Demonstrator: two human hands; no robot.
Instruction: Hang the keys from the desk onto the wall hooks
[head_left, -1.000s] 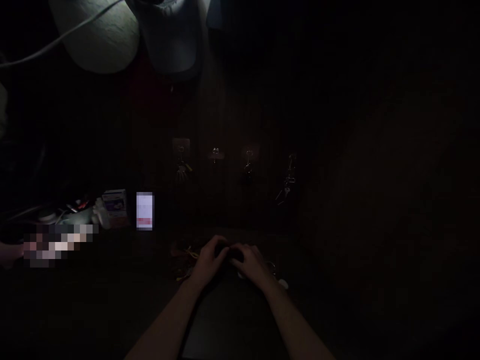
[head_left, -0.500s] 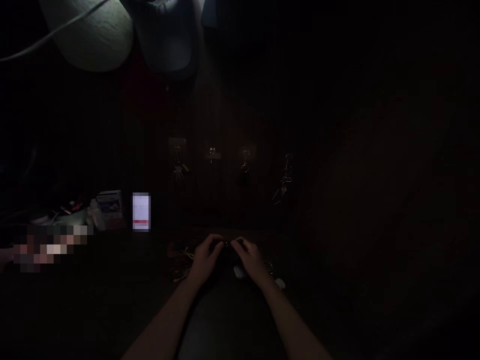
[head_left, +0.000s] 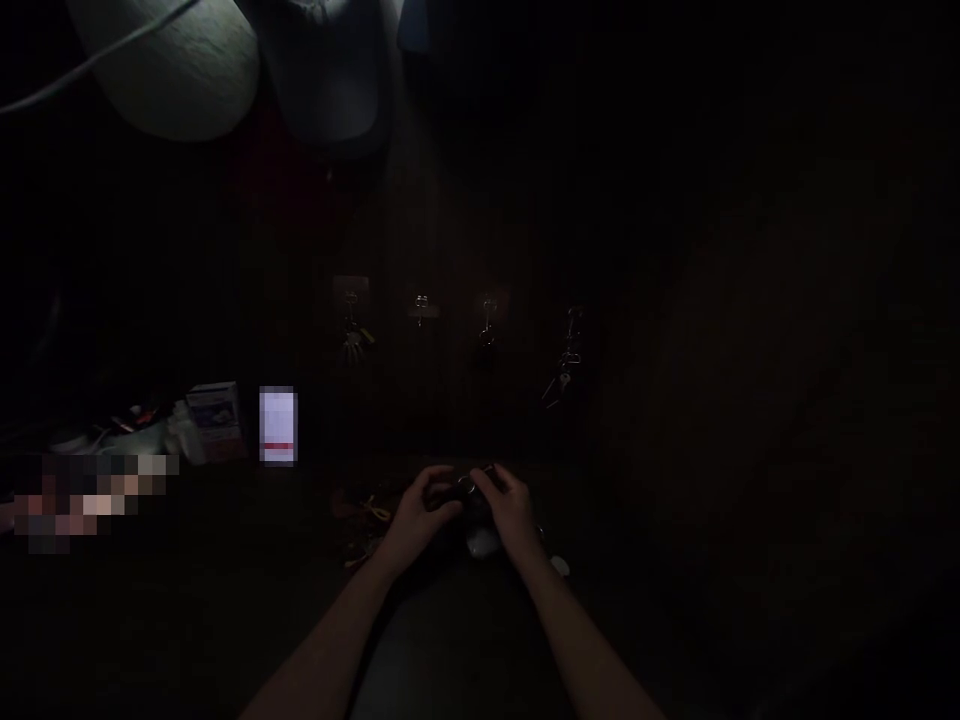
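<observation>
Dimly, a metal ring (head_left: 466,485) glints in the dark.
The right hand (head_left: 516,508) pinches it in its grip; the left hand (head_left: 412,518) has its grip parted (whitish object (head_left: 482,544) nearby).

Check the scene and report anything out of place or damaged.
No spill or breakage shows, though the gloom hides much. Mildly odd: the rightmost hanging keys dangle lower than the others and splay toward the picture's left. The metal ring by the right hand shows no visible damage.
</observation>
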